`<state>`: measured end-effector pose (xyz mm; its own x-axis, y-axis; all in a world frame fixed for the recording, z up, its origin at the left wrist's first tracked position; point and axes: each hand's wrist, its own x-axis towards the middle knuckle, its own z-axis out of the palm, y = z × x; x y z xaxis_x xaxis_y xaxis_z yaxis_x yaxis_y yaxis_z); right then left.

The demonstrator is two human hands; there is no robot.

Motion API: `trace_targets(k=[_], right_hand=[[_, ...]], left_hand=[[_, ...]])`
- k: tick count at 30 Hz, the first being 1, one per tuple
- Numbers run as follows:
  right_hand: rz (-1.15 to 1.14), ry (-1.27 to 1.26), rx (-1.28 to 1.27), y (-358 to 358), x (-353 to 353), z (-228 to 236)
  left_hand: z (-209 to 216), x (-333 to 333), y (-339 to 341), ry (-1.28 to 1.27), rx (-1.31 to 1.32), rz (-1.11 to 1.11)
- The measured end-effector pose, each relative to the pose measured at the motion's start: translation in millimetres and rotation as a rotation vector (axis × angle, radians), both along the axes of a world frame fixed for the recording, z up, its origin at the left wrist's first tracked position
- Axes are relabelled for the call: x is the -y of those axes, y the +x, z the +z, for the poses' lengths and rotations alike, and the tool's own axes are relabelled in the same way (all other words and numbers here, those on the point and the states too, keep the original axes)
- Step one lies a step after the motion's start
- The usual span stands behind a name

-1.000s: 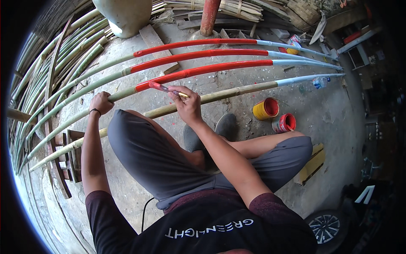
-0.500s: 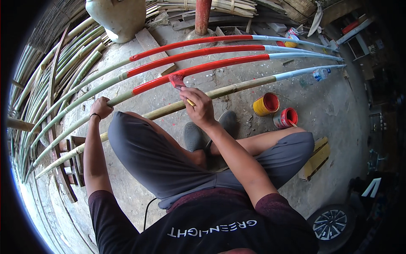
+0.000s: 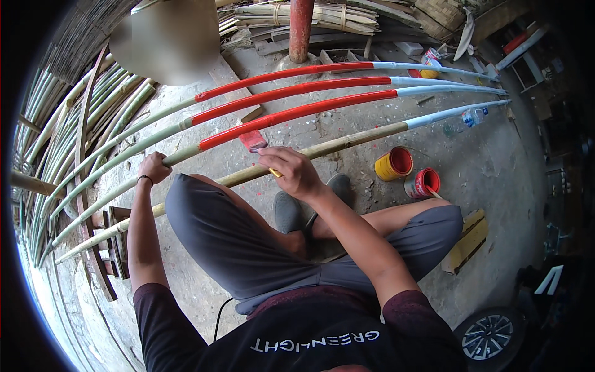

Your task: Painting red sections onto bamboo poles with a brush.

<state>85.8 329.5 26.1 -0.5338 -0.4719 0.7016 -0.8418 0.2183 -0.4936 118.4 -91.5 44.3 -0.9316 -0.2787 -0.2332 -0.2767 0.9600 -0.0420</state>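
Note:
My left hand (image 3: 155, 167) is closed round the bare part of a bamboo pole (image 3: 297, 115) just left of its wet red section. In my right hand (image 3: 291, 173) is a paintbrush (image 3: 253, 140) with red bristles, held by its yellowish handle. The bristles lie just below that pole's red section; whether they touch it I cannot tell. Beyond it run two more bamboo poles (image 3: 291, 87) with red middles and light blue right ends. Nearest me is a bamboo pole (image 3: 338, 146) with a bare middle and a light blue right end.
A yellow paint can (image 3: 385, 168) and a can of red paint (image 3: 416, 186) with a stick stand right of my feet. A clear bottle (image 3: 474, 116) lies near the poles' right ends. Unpainted bamboo (image 3: 124, 105) is piled at far left. A red post (image 3: 300, 31) rises behind.
The brush in my right hand has come off the red section toward me and tilted flatter. My left hand keeps its hold on the pole. The whole view has shifted slightly.

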Motion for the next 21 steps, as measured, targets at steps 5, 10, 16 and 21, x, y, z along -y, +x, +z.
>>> trace_targets(k=[5,10,16,21], right_hand=[[-0.128,-0.075,0.146,-30.8,-24.6,-6.3],[-0.621,-0.228,0.178,-61.4,-126.2,-14.7],[-0.949,-0.360,0.156,-80.1,-154.9,-20.0],[-0.511,-0.188,0.143,-38.6,-81.7,-27.7]], left_hand=[[-0.8,-0.6,0.8,0.018,-0.038,-0.002],[-4.4,2.5,-0.2,0.048,-0.055,-0.046],[-11.0,4.2,0.7,0.028,-0.089,-0.060],[-8.4,-3.8,6.0,-0.039,-0.145,-0.050]])
